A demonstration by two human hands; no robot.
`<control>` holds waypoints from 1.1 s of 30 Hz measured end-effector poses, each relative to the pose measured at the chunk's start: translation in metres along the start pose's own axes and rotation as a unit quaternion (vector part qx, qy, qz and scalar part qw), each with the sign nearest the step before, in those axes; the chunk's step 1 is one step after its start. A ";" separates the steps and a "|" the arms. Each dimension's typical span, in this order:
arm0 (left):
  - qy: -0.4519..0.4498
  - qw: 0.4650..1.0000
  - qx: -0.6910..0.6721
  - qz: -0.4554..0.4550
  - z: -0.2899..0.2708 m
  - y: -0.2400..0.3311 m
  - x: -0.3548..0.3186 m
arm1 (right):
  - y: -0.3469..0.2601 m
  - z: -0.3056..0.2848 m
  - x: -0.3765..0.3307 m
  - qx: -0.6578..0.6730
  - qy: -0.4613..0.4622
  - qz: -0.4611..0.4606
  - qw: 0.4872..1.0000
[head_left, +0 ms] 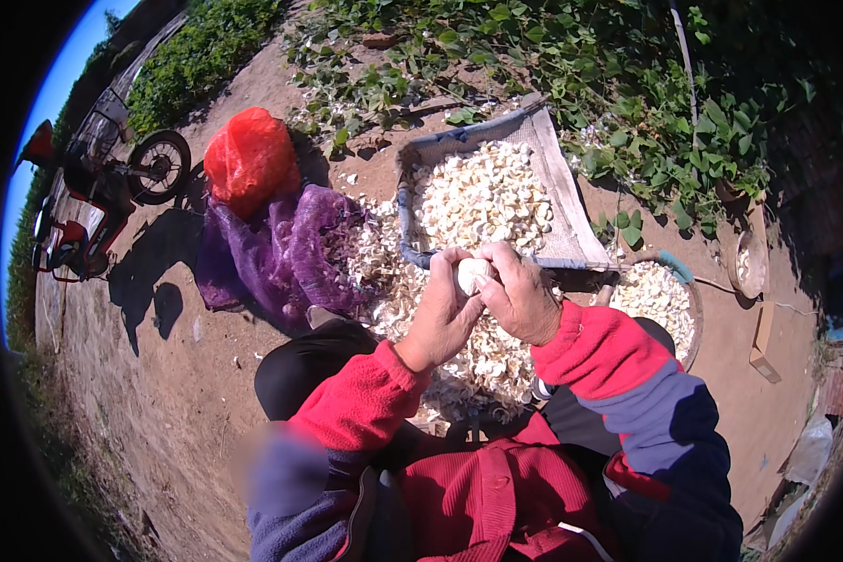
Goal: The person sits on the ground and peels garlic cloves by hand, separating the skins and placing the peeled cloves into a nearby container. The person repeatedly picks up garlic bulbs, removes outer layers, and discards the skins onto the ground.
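Between both hands I hold a whitish garlic bulb (473, 274), its lower side covered by my fingers. My left hand (439, 314) is closed on its left side, thumb pressed against it. From the right, my right hand (523, 298) grips the same bulb with thumb and fingers. Just beyond my hands lies a shallow cloth-lined tray (571, 201) with a blue-wrapped rim, heaped with pale garlic cloves (482, 197). Under my hands, a pile of papery garlic skins (482, 375) covers the ground between my knees.
A purple mesh sack (253, 253) and a red plastic bag (250, 159) sit at the left. At the right stands a round basket (695, 318) of cloves, with a cardboard box (764, 342) farther right. A motorbike (98, 201) is parked far left; leafy vines (618, 84) grow behind.
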State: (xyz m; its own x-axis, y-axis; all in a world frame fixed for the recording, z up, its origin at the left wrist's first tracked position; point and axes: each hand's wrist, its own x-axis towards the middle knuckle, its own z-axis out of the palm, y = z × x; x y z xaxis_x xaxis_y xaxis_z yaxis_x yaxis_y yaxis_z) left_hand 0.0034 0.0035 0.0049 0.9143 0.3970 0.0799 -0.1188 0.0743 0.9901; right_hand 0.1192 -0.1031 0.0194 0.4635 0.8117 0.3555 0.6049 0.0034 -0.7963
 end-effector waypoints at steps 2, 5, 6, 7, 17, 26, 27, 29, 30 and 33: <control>0.005 0.994 0.104 0.036 0.001 -0.001 -0.001 | 0.001 0.004 -0.003 -0.051 0.013 -0.011 0.999; 0.021 0.984 0.172 0.046 0.002 -0.003 -0.001 | 0.003 0.007 -0.005 -0.047 0.015 -0.008 0.999; 0.023 0.983 0.181 0.032 0.002 -0.005 0.000 | 0.004 0.008 -0.005 -0.044 0.016 -0.001 0.999; 0.024 0.990 0.135 0.019 0.002 -0.005 0.001 | 0.005 0.008 -0.004 -0.050 0.010 -0.004 0.999; 0.024 0.999 0.045 0.008 0.006 -0.005 0.001 | 0.011 0.007 -0.002 0.014 0.028 0.015 0.999; -0.023 0.962 -0.229 -0.146 -0.002 0.008 0.000 | 0.018 0.005 -0.004 0.011 0.030 0.011 0.999; -0.016 0.960 -0.235 -0.149 -0.003 0.009 0.002 | 0.019 0.003 -0.001 0.048 0.026 0.005 0.998; 0.003 0.959 -0.240 -0.151 -0.006 0.013 0.002 | 0.021 -0.001 0.006 0.096 0.012 -0.009 0.995; 0.013 0.958 -0.243 -0.153 -0.007 0.014 0.002 | 0.021 -0.005 0.008 0.145 -0.025 0.053 0.988; 0.028 0.947 -0.277 -0.162 -0.008 0.012 0.003 | 0.021 -0.013 0.011 0.281 -0.074 0.244 0.925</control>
State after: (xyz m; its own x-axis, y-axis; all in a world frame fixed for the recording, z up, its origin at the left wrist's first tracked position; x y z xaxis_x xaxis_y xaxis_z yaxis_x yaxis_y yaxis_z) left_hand 0.0019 0.0134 0.0160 0.9171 0.3190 -0.2393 -0.0350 0.6623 0.7484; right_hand 0.1451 -0.1020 0.0130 0.4730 0.8680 -0.1515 -0.1047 -0.1154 -0.9878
